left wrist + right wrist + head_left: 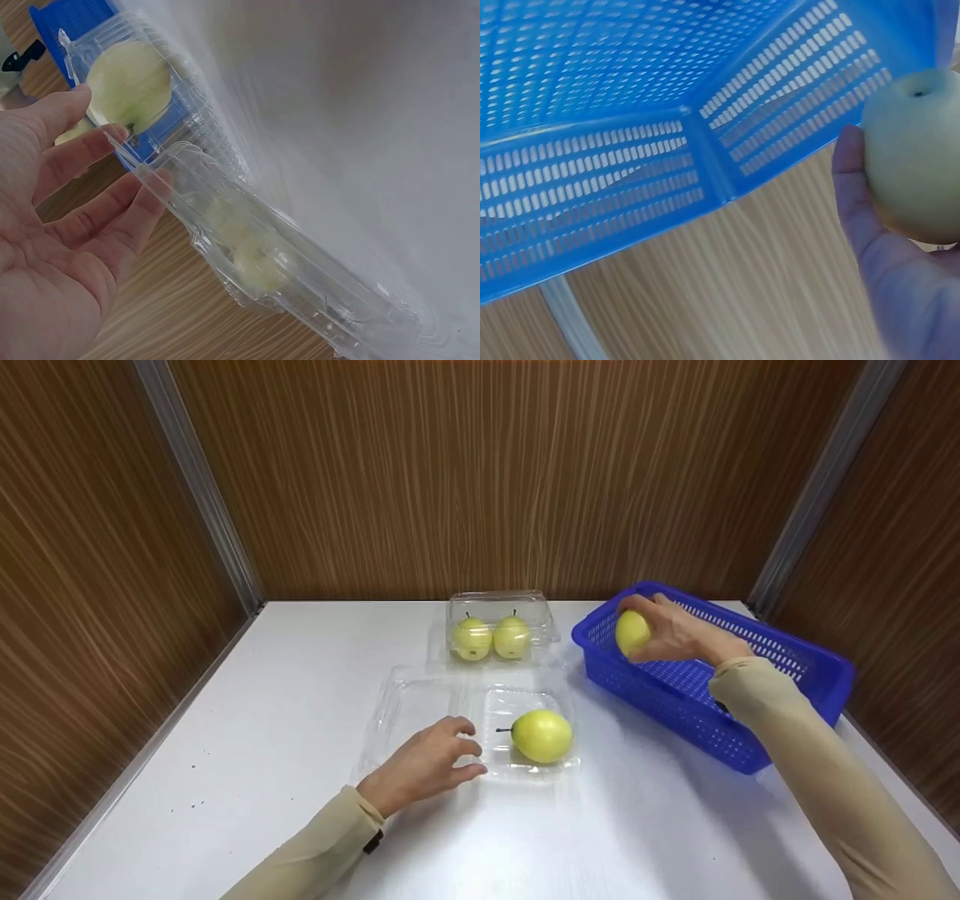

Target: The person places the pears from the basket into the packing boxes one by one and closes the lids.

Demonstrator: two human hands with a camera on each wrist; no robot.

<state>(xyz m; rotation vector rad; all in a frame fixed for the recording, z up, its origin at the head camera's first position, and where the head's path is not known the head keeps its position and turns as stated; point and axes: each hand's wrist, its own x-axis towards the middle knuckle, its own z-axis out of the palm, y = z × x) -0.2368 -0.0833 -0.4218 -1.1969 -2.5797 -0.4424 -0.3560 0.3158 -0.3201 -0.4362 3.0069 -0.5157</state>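
Observation:
My right hand [671, 634] grips a yellow-green pear [633, 633] over the left end of the blue basket [705, 727]. In the right wrist view, the thumb lies along that pear [915, 161]. An opened clear plastic clamshell box [420, 690] lies flat on the table. One pear [543, 736] sits in its right half, stem toward the left. My left hand [427, 761] is over the box's left half, fingers loosely bent and spread. In the left wrist view, its fingertips are right at the clear plastic edge [161, 176], with no pear in the hand.
Behind the opened box stands a closed clear clamshell box [499, 604] with two pears [472, 639] inside. The slotted basket is angled at the table's right side. Wood-grain panels [480, 480] enclose the white table [300, 682] at the back and sides.

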